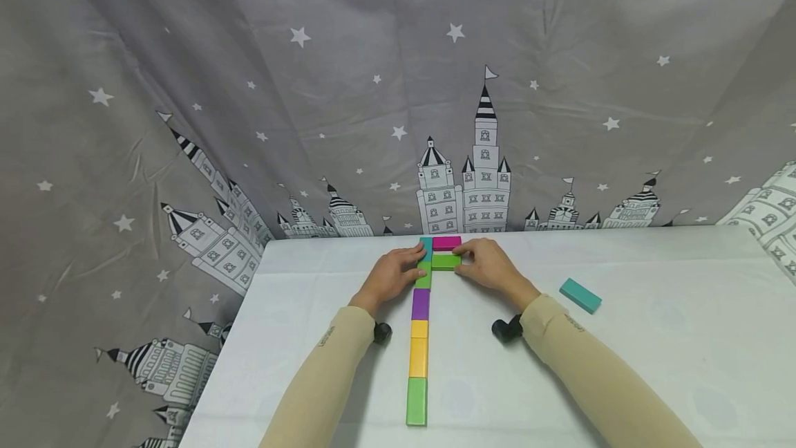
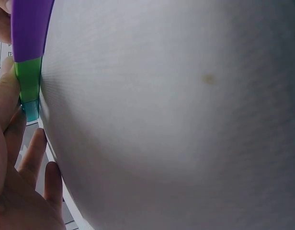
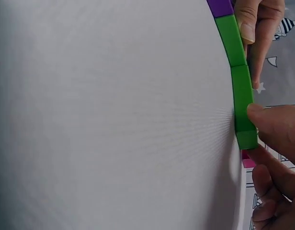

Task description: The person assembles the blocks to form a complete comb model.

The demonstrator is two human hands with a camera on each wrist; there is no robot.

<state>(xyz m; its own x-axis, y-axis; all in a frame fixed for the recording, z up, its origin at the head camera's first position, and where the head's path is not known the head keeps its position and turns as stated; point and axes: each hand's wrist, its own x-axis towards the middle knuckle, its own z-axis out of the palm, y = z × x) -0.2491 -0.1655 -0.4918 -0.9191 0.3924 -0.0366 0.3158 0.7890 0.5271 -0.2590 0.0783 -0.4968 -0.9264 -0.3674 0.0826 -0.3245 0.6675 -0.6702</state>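
Observation:
A column of coloured blocks runs up the white table, with a teal block (image 1: pixel 426 245) at its top and a green block (image 1: pixel 424 276) just below. My left hand (image 1: pixel 389 275) rests its fingertips against the left side of these two, its fingers mostly straight. From the column's upper end a magenta block (image 1: pixel 446 243) and a green block (image 1: pixel 445 263) reach out to the right, a narrow gap between them. My right hand (image 1: pixel 491 267) pinches the outer end of that green block (image 3: pixel 242 96) with thumb and index finger; the other fingers are bent in the right wrist view.
Lower in the column lie a purple block (image 1: pixel 420 304), yellow blocks (image 1: pixel 419 357) and a green block (image 1: pixel 417 401) nearest me. A loose teal block (image 1: pixel 581 295) lies at an angle to the right. A grey castle-print curtain (image 1: pixel 348 116) hangs behind the table's far edge.

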